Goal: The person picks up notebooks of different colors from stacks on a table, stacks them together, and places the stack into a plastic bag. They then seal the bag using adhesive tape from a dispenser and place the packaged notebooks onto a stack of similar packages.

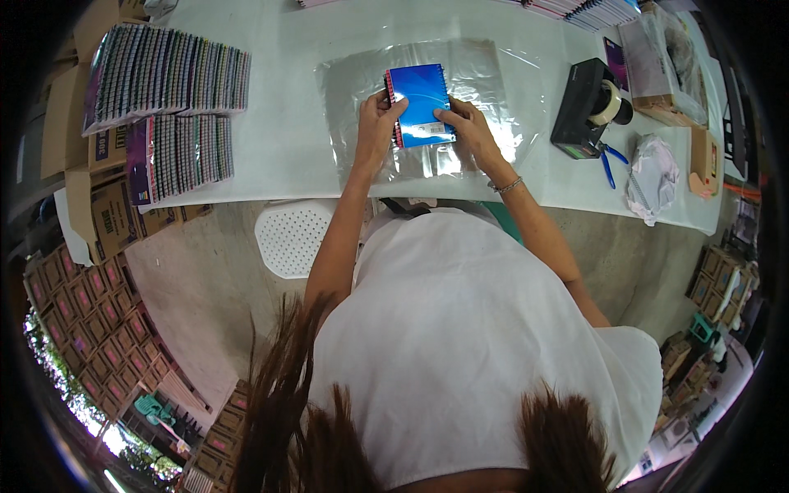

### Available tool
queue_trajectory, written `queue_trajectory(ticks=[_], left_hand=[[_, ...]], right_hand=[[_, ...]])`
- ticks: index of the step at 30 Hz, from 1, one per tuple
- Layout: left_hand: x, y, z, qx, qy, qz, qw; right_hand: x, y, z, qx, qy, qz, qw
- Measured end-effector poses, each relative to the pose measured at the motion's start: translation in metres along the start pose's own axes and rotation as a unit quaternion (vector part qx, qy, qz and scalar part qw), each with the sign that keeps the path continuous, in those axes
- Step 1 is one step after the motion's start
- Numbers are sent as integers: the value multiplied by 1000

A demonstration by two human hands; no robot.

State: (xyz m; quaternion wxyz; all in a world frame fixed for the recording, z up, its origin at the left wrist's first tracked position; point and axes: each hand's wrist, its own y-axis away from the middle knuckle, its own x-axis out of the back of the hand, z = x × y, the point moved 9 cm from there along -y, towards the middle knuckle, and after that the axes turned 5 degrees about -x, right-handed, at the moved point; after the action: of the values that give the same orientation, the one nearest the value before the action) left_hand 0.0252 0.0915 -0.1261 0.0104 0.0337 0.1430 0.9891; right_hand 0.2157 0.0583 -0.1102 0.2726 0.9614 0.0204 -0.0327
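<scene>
Between my two hands is a small stack of spiral notebooks (417,86), the top one with a glossy blue cover and a white label near its lower edge. My left hand (380,123) grips the left side, its thumb lying on the cover by a pinkish-red coil. On the right side, my right hand (470,127) closes round the edge with its thumb on the cover. Fingers under the stack are hidden. Beneath it, a clear plastic sheet or bag (353,90) lies on the white table.
Rows of spiral notebooks (168,70) stand at the left, beside open cardboard boxes (111,218). To the right are a black tape dispenser (579,107), blue-handled pliers (609,164) and crumpled white paper (653,177). More notebooks (596,12) lie at the far edge. A white stool (292,238) stands below the table.
</scene>
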Motion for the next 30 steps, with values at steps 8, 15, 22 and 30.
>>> queue_trajectory(ticks=[8, 15, 22, 30], left_hand=[[-1, 6, 2, -10, 14, -20, 1000], [12, 15, 16, -46, -72, 27, 996], [45, 42, 8, -176, -469, 238, 832], [31, 51, 10, -189, -489, 191, 830]], right_hand=[[0, 0, 10, 19, -39, 17, 999], [16, 17, -12, 74, 111, 90, 987], [42, 50, -3, 256, 487, 357, 755], [25, 56, -9, 247, 468, 290, 797]])
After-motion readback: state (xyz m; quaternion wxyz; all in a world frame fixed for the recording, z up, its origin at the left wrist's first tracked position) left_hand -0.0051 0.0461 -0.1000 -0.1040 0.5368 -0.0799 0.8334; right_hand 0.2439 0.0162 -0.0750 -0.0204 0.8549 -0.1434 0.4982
